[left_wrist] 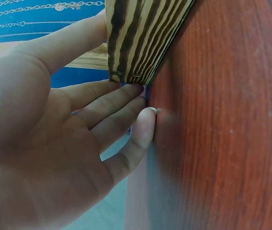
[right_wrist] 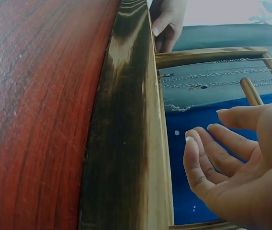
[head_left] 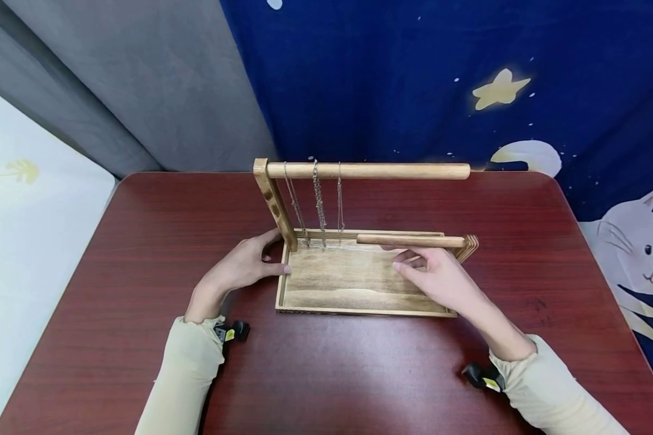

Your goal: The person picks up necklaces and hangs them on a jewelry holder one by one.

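Observation:
A wooden jewelry stand (head_left: 337,278) with a shallow tray base sits on the table. Three silver chain necklaces (head_left: 318,199) hang from its long upper bar (head_left: 392,171) near the left post (head_left: 274,202). My left hand (head_left: 245,260) holds the stand's left end, thumb over the tray rim and fingers against the outer side by the post. My right hand (head_left: 438,275) is over the right part of the tray, close to the lower bar (head_left: 413,241). In the right wrist view, its fingers (right_wrist: 217,153) are loosely bent with nothing between them.
The stand rests on a dark red wooden table (head_left: 359,374). Behind the table hang a grey curtain (head_left: 158,78) and a blue curtain (head_left: 370,78) with stars and a cat. A pale patterned surface (head_left: 27,199) lies to the left.

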Action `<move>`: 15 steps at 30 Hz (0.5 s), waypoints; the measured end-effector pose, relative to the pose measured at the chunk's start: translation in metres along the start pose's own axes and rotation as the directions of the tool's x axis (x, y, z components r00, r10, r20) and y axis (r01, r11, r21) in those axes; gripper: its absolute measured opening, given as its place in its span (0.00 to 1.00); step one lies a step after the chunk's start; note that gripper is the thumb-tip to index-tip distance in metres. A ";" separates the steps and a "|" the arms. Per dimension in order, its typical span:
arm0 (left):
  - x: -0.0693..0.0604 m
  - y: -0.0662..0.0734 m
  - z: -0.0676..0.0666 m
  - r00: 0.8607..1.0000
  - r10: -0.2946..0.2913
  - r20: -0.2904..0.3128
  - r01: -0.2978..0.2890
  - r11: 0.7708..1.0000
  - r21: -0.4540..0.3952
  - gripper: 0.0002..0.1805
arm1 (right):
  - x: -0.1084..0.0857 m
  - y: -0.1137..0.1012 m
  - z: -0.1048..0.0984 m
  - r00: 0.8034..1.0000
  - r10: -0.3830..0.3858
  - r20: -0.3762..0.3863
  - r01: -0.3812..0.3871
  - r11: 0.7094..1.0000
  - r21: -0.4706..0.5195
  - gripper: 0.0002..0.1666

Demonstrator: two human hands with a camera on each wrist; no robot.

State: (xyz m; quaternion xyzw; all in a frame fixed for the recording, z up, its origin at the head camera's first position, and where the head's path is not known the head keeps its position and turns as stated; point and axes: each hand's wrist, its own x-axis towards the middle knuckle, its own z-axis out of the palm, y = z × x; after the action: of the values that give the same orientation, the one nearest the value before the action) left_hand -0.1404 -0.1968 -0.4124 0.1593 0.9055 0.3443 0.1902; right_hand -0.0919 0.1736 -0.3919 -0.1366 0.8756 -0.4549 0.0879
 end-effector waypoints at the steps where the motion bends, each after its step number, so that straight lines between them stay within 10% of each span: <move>1: 0.000 0.000 0.000 1.000 0.000 -0.001 0.000 1.000 0.002 0.48 | 0.000 0.000 0.000 1.000 0.006 -0.002 -0.006 1.000 -0.009 0.17; 15: 0.000 0.000 0.000 1.000 0.001 -0.005 -0.001 1.000 0.014 0.48 | 0.008 0.003 0.007 0.996 0.086 0.000 -0.086 0.992 -0.088 0.16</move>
State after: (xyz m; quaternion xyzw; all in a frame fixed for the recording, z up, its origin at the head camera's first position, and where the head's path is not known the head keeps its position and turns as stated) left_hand -0.1407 -0.1968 -0.4123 0.1600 0.9082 0.3386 0.1866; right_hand -0.0975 0.1670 -0.3984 -0.1032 0.8997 -0.4115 0.1028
